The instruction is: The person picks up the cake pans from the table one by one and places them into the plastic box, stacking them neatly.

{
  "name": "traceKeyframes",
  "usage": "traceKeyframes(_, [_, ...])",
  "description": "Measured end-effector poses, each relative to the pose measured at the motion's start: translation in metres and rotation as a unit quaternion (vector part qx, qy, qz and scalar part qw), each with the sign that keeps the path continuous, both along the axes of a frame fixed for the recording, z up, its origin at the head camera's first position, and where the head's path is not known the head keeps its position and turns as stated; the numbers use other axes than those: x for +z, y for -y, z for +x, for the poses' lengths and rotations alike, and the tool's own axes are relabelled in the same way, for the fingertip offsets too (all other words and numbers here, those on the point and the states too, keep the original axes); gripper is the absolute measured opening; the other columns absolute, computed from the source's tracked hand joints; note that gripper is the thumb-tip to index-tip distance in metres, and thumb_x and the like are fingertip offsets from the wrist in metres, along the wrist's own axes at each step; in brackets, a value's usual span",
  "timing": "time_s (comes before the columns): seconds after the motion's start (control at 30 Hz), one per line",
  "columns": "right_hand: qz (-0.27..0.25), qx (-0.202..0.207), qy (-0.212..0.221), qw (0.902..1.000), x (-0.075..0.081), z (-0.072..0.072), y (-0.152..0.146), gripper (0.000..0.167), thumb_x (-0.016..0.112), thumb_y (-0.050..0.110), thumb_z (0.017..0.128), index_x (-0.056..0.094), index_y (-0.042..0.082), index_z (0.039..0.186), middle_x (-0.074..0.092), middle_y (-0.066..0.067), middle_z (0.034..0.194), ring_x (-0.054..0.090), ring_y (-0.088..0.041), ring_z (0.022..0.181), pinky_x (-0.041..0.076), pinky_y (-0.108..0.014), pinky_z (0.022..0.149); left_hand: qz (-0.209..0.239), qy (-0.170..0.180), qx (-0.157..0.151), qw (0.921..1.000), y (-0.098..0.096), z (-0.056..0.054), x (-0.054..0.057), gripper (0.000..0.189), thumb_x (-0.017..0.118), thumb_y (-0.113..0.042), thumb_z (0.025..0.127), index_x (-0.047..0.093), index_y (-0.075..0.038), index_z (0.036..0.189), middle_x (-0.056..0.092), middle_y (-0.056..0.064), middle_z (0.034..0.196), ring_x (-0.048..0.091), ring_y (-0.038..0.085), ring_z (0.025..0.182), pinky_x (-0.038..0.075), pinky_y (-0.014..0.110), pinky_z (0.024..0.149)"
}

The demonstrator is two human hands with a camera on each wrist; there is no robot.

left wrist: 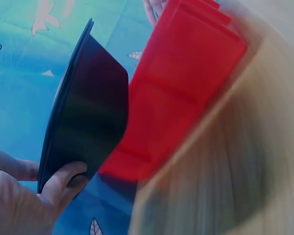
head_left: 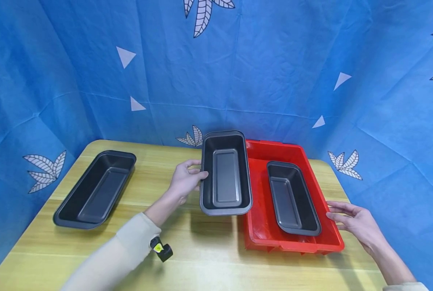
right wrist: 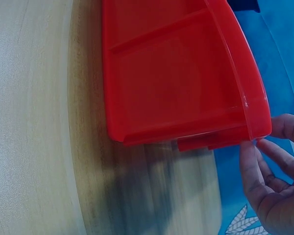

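In the head view, my left hand (head_left: pixel 185 180) grips a dark grey loaf pan (head_left: pixel 226 178) by its left rim, thumb inside and fingers beneath. The pan is raised and overlaps the left edge of a red plastic bin (head_left: pixel 312 173). From the left wrist view, the smooth outer side of the held pan (left wrist: pixel 90 103) faces the bin (left wrist: pixel 186 73). A second loaf pan (head_left: pixel 291 198) lies inside the bin, toward its right wall. My right hand (head_left: pixel 360 224) has its fingertips at the bin's right side; the right wrist view shows them right at the rim (right wrist: pixel 257 107), fingers fairly straight.
A third loaf pan (head_left: pixel 96 190) stands slanted at the left of the wooden table (head_left: pixel 202 262). Blue patterned cloth (head_left: pixel 187 72) hangs behind and along both sides. A small black device (head_left: pixel 161 248) is strapped at the left sleeve.
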State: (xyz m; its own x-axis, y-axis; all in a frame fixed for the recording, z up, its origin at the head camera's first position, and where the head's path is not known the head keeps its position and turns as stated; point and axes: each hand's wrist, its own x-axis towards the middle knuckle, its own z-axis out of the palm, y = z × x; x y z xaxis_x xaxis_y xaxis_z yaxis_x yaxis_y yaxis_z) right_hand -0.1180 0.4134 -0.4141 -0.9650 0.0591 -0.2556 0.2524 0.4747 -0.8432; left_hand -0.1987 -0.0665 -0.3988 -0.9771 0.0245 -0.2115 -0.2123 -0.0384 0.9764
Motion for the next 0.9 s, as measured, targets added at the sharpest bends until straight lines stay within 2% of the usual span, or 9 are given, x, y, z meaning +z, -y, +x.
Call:
traceKeyframes(0.13, [-0.006, -0.001, -0.001, 1.0, 0.0, 0.0, 0.0, 0.043, 0.071, 0.018, 0.101, 0.064, 0.001, 0.14, 0.071, 0.027, 0.097, 0.075, -0.001, 0.087, 0.065, -0.023, 0.078, 0.011, 0.003, -0.002, 0.9999, -0.015, -0.001, 0.004, 0.047, 0.071, -0.002, 0.095, 0.06, -0.005, 0.141, 0.07, 0.021, 0.119, 0.074, 0.016, 0.085, 0.068, 0.033, 0.072])
traceKeyframes(0.27, [-0.01, -0.001, -0.002, 0.9999, 0.0, 0.0, 0.0, 0.035, 0.071, 0.017, 0.101, 0.069, 0.011, 0.136, 0.071, 0.027, 0.097, 0.075, -0.001, 0.086, 0.065, -0.023, 0.078, 0.025, 0.008, -0.006, 0.9996, -0.028, -0.002, 0.006, 0.046, 0.071, 0.0, 0.095, 0.061, -0.006, 0.14, 0.071, 0.017, 0.111, 0.073, 0.016, 0.08, 0.068, 0.035, 0.073])
traceKeyframes(0.4, [-0.005, -0.004, 0.004, 1.0, 0.0, 0.0, 0.0, 0.042, 0.072, 0.02, 0.101, 0.066, 0.007, 0.14, 0.071, 0.027, 0.096, 0.075, -0.002, 0.087, 0.065, -0.023, 0.078, 0.031, 0.005, -0.011, 0.9995, -0.042, -0.003, 0.007, 0.046, 0.07, 0.001, 0.095, 0.062, -0.005, 0.139, 0.072, 0.017, 0.109, 0.073, 0.018, 0.082, 0.069, 0.039, 0.077])
traceKeyframes(0.47, [-0.002, -0.005, 0.008, 1.0, 0.0, 0.0, 0.0, 0.049, 0.072, 0.022, 0.101, 0.061, 0.0, 0.144, 0.071, 0.026, 0.097, 0.075, -0.002, 0.088, 0.066, -0.023, 0.079, 0.036, 0.002, -0.011, 0.9993, -0.049, -0.004, 0.007, 0.045, 0.069, 0.002, 0.095, 0.063, -0.005, 0.138, 0.073, 0.018, 0.11, 0.074, 0.019, 0.083, 0.069, 0.039, 0.076])
traceKeyframes(0.57, [-0.002, -0.006, 0.011, 0.9999, 0.0, 0.0, 0.0, 0.048, 0.073, 0.024, 0.1, 0.063, 0.003, 0.143, 0.071, 0.026, 0.097, 0.075, -0.002, 0.089, 0.066, -0.024, 0.08, 0.046, -0.001, -0.015, 0.9988, -0.058, -0.005, 0.008, 0.044, 0.069, 0.003, 0.095, 0.063, -0.004, 0.138, 0.072, 0.016, 0.107, 0.073, 0.018, 0.081, 0.068, 0.035, 0.071])
traceKeyframes(0.73, [0.005, -0.004, 0.014, 0.9999, 0.0, 0.0, 0.0, 0.055, 0.073, 0.024, 0.1, 0.058, -0.003, 0.146, 0.071, 0.027, 0.097, 0.074, -0.001, 0.09, 0.066, -0.025, 0.08, 0.054, 0.0, -0.023, 0.9983, -0.075, -0.006, 0.01, 0.044, 0.068, 0.004, 0.095, 0.062, -0.003, 0.138, 0.072, 0.018, 0.109, 0.073, 0.019, 0.081, 0.069, 0.037, 0.071])
traceKeyframes(0.9, [0.019, -0.001, 0.016, 0.9997, 0.0, -0.001, 0.0, 0.065, 0.072, 0.026, 0.101, 0.049, -0.009, 0.15, 0.07, 0.028, 0.097, 0.073, 0.001, 0.09, 0.066, -0.024, 0.08, 0.043, 0.004, -0.025, 0.9987, -0.091, -0.01, 0.012, 0.045, 0.069, 0.003, 0.094, 0.063, -0.005, 0.137, 0.072, 0.017, 0.108, 0.071, 0.017, 0.079, 0.064, 0.028, 0.06])
